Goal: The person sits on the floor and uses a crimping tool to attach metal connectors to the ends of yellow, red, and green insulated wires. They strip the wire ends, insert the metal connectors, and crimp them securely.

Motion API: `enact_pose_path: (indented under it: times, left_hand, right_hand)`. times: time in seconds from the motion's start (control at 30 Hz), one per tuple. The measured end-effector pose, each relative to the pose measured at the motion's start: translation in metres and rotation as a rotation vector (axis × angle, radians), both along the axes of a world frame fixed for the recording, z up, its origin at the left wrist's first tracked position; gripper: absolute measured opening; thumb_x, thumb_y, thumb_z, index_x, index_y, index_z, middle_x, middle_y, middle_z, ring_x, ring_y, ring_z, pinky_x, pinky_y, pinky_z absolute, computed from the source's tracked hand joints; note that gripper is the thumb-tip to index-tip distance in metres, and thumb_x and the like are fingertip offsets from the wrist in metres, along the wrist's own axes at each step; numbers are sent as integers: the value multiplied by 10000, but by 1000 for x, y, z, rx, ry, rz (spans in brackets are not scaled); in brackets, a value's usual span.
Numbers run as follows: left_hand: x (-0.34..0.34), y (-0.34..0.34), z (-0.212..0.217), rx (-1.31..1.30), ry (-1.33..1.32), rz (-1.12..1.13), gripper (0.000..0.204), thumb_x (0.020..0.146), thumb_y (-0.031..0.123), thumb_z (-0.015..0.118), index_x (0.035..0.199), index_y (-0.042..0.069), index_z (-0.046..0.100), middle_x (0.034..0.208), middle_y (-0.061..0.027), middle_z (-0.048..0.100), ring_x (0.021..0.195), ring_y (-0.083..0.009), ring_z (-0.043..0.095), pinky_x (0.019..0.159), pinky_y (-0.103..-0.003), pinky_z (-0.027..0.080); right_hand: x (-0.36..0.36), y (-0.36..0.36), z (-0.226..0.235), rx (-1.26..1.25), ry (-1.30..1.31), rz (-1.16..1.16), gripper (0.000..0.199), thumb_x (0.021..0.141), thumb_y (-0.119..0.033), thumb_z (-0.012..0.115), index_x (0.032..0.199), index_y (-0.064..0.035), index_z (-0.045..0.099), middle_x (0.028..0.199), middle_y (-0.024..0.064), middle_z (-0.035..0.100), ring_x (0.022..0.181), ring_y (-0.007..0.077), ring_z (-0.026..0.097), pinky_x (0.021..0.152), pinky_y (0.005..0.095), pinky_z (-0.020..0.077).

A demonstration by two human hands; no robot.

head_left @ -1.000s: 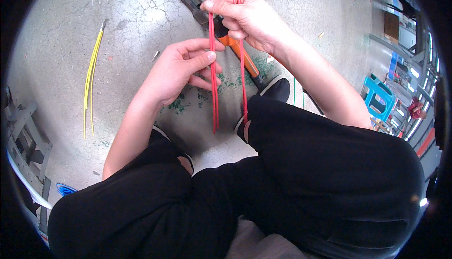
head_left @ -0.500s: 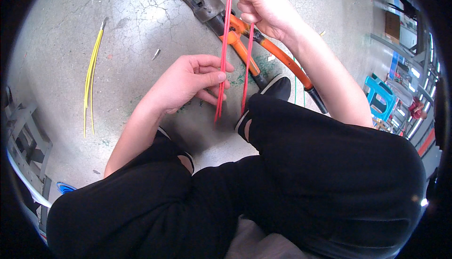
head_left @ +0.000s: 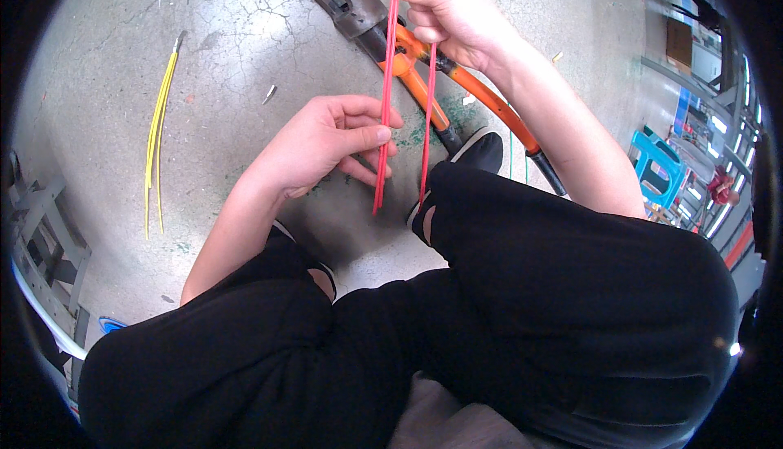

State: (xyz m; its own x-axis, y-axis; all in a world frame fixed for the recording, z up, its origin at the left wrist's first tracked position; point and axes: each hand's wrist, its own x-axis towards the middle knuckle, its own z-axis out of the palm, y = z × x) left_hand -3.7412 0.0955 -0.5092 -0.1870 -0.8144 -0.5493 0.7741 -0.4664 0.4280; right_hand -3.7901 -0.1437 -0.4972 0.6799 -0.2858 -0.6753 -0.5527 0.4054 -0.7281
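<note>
Taking the long-handled tool with orange arms (head_left: 414,84) on the floor as the landmark, the left red bundle (head_left: 387,86) is held up in front of it, its upper stretch crossing over the tool and its lower end hanging to the left of the handles. The right hand (head_left: 453,17), above the tool's joint, has thumb and forefinger clamped on the top of that bundle just below some pale bare tips, while its other fingers curl around the right red bundle (head_left: 429,98), which runs down across the tool's handles and leaves the picture at the top. The left hand (head_left: 330,143), left of the handles, has its thumb pressed against the lower part of the left red bundle with the fingers behind, the lower ones spread loosely. To handle these thin lengths well, I would make the upper pinch the firm one and the lower touch light, so the strands can lie parallel without bowing; the tips look best judged side by side, all at one height, before the grip tightens. The right red bundle deserves care too, since a slack curl could let it slide or cross the other. The yellow wires (head_left: 155,127), well left of the tool, lie clear of both hands
</note>
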Motion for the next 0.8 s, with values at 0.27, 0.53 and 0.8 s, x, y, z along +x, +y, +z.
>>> enact_pose_path:
  times: [0.27,0.53,0.8]
  left_hand:
    - [2,4,1,12,-1,-4,225,1018,112,632,1222,15,639,954,-88,720,822,-208,747,714,-354,651]
    - [-1,0,-5,6,-3,-21,221,1012,117,644,1212,24,641,950,-85,720,821,-204,746,713,-359,652]
    - [-3,-6,-6,78,-154,121,277,1043,175,614,1256,2,656,978,-102,731,812,-209,745,701,-330,640]
  right_hand:
    - [2,3,2,42,-16,10,214,999,-160,691,1023,52,705,625,-37,472,456,38,321,412,229,229]
    - [-1,3,4,-4,36,20,285,1025,-182,657,1159,68,691,595,-84,413,470,24,305,427,218,224]
    - [-4,24,7,-111,51,91,250,1004,-222,699,1029,25,725,596,-71,458,467,25,323,426,221,231]
